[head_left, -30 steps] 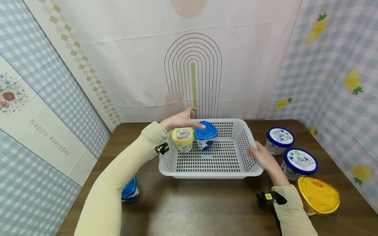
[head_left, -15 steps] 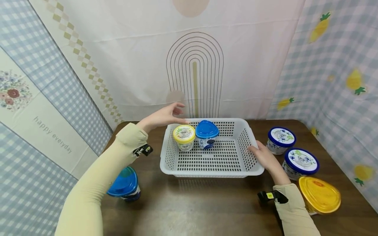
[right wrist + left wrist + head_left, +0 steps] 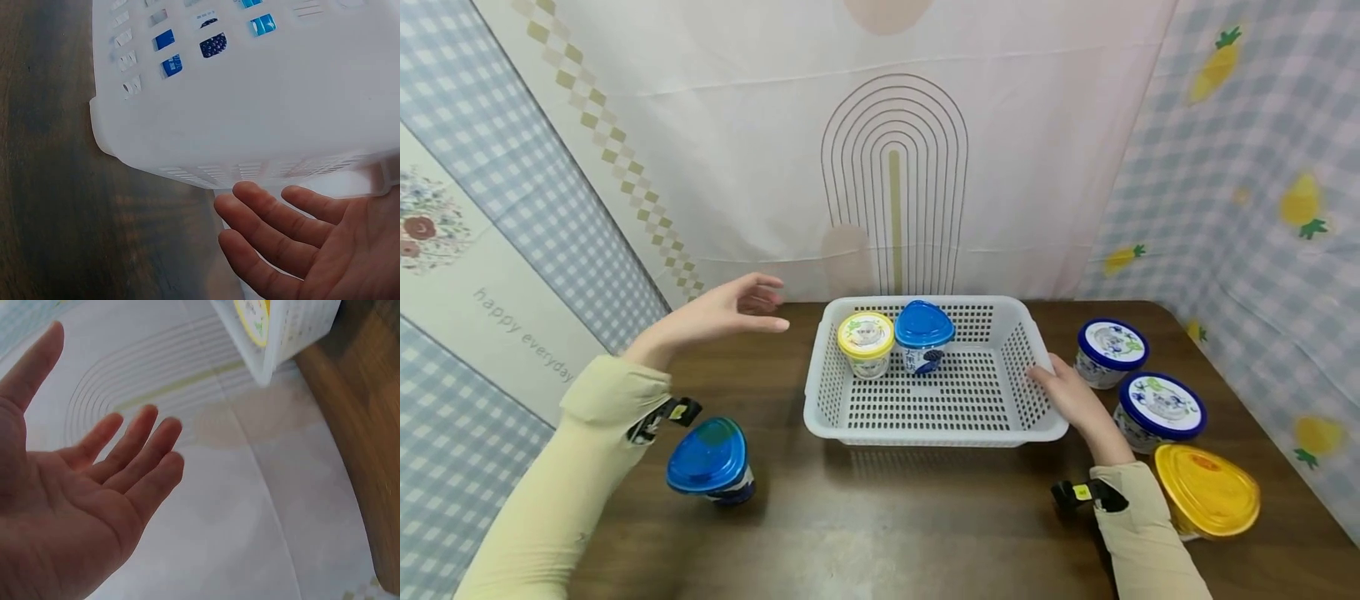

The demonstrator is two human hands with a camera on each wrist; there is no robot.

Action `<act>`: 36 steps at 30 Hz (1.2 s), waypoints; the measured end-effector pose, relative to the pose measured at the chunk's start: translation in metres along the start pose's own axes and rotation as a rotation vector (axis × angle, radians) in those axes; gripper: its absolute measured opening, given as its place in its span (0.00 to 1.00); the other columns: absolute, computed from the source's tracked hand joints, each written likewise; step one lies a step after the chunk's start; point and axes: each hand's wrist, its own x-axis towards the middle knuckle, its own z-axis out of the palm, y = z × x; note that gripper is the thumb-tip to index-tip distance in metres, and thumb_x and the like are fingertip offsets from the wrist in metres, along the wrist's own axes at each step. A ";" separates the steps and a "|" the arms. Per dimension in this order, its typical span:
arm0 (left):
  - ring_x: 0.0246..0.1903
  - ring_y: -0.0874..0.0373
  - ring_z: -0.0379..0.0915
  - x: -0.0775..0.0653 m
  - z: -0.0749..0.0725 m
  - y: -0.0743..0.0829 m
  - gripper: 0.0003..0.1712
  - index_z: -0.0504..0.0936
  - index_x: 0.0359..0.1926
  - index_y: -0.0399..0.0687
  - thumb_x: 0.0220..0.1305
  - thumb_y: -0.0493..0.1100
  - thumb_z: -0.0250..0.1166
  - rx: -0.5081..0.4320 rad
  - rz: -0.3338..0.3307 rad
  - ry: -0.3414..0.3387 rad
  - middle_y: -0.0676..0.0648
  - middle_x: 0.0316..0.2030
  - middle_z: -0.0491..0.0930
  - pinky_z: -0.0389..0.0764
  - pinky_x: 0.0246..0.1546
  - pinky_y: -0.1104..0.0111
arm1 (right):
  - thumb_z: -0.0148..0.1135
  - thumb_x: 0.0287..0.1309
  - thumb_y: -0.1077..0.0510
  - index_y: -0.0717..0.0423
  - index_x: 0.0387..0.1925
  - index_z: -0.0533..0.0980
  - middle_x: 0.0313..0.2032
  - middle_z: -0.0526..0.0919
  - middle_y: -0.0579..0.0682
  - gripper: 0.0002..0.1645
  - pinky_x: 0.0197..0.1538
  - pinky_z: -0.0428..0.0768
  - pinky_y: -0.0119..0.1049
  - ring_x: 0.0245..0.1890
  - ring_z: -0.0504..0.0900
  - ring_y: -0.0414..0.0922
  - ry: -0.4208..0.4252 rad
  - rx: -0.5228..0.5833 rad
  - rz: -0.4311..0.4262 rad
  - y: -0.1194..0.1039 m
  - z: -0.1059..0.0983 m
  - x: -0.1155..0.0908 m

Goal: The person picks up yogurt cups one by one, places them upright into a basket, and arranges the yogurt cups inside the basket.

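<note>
A white plastic basket [image 3: 936, 437] stands on the brown table, with a yellow-lidded tub [image 3: 867, 335] and a blue-lidded tub [image 3: 923, 327] side by side in its left half. My right hand [image 3: 1073, 402] holds the basket's right wall, thumb over the rim on the inner side. In the right wrist view the other fingers [image 3: 275, 219] lie along the outside. My left hand [image 3: 718, 317] is in the air left of the basket, holding nothing. Its fingers are loosely bent and the thumb stands apart. Below it sits another blue-lidded tub [image 3: 709, 458].
Right of the basket stand two tubs with dark blue rims, a far one [image 3: 1112, 346] and a nearer one [image 3: 1161, 408]. A yellow-lidded tub [image 3: 1206, 492] sits beside my right forearm. A patterned cloth [image 3: 745, 150] hangs behind the table [image 3: 880, 533].
My left hand has moved left, away from above the blue-lidded tub in the basket and out past the basket's left edge. The right hand has stayed at the basket's right wall.
</note>
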 end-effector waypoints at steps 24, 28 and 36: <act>0.59 0.73 0.69 -0.135 -0.002 -0.077 0.35 0.59 0.74 0.40 0.71 0.38 0.63 -0.135 0.022 0.105 0.49 0.63 0.72 0.75 0.53 0.77 | 0.38 0.79 0.48 0.67 0.77 0.40 0.60 0.69 0.79 0.40 0.37 0.86 0.51 0.47 0.84 0.65 -0.003 -0.054 0.008 -0.001 0.001 0.003; 0.61 0.74 0.67 -0.144 0.007 -0.093 0.36 0.58 0.74 0.40 0.71 0.36 0.62 -0.201 0.012 0.096 0.48 0.66 0.70 0.74 0.55 0.77 | 0.37 0.79 0.47 0.67 0.77 0.40 0.60 0.69 0.80 0.40 0.36 0.86 0.51 0.46 0.84 0.65 -0.007 -0.057 0.002 -0.001 0.000 0.003; 0.65 0.74 0.60 -0.154 0.030 -0.122 0.42 0.53 0.77 0.41 0.68 0.34 0.64 -0.289 -0.008 0.056 0.37 0.72 0.59 0.64 0.62 0.80 | 0.38 0.79 0.47 0.67 0.77 0.41 0.59 0.69 0.80 0.40 0.36 0.86 0.51 0.46 0.85 0.64 -0.014 -0.056 -0.003 -0.003 -0.001 0.004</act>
